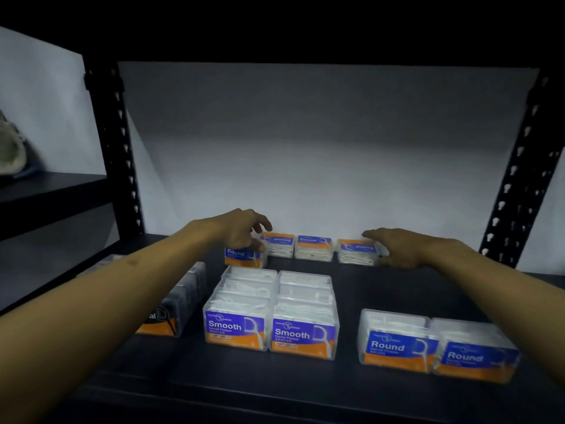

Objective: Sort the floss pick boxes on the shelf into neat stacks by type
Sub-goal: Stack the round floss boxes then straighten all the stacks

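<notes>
Several clear "Round" floss pick boxes stand in a row at the back of the dark shelf (397, 289). My left hand (244, 229) grips the leftmost Round box (241, 257), thumb on its front corner. My right hand (397, 247) wraps its thumb and fingers around the right end of the rightmost back box (357, 251). Between them sit two more Round boxes (276, 244) (313, 247). In front, two rows of "Smooth" boxes (234, 325) (302, 335) stand side by side. Two Round boxes (397, 341) (474, 353) stand at the front right.
A row of dark floss boxes (180, 304) lies at the left, partly hidden under my left forearm. Black perforated uprights (125, 148) (516, 179) frame the shelf, with a white wall behind. A pale bundle (10, 148) sits on the neighbouring shelf at left.
</notes>
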`<state>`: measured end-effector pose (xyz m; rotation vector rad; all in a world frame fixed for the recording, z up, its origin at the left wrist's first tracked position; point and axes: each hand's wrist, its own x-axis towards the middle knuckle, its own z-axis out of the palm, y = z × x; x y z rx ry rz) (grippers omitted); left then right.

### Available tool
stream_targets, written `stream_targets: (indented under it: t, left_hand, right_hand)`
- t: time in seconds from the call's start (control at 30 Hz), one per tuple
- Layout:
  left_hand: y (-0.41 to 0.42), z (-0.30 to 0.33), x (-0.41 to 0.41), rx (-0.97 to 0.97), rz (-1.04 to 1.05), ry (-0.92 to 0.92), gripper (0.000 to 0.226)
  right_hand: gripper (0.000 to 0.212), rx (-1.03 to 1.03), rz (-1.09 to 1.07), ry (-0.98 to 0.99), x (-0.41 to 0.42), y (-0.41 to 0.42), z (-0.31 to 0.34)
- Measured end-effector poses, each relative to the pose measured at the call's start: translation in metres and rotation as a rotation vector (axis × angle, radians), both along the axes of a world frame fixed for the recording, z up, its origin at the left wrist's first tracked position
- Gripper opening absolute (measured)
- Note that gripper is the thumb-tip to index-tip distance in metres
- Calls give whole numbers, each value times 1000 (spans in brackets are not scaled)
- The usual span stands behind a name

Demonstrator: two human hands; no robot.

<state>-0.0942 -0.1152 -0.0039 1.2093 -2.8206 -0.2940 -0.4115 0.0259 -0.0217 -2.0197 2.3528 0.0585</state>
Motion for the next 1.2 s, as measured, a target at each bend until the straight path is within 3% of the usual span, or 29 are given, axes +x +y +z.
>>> stream_targets:
  t: [0.07, 0.17, 0.3, 0.4, 0.57, 0.73, 0.87, 1.07, 1.2]
  left_hand:
    - [-4, -1, -2, 0, -16, -31, 46]
    - [-6, -2, -3, -1, -21, -41, 38]
    - [-7, -2, -5, -3, -15, -62, 46]
    - [-7, -1, -5, -21, 26, -201, 67]
    - [0, 2, -7, -63, 37, -203, 51]
    - [20, 8, -38, -25, -4, -154, 58]
    - [40, 20, -70, -12, -59, -130, 58]
    - [87, 26, -115, -38, -185, -60, 67]
    - [111, 15, -139, -35, -245, -80, 61]
  right_hand:
    - [73, 14, 22, 6, 2, -12, -7]
    - [54, 24, 39, 72, 5, -24, -16]
    - [22, 5, 37, 99, 5, -22, -19]
    - [27, -1, 16, 115, -2, -14, -18]
    - [70, 130, -90, 56, -4, 7, -1]
    - [49, 174, -177, -29, -16, 30, 1]
    - [81, 179, -218, -190, -29, 55, 4]
    - [61, 182, -282, -114, -57, 90, 0]
    - [78, 131, -372, -263, -66, 115, -1]
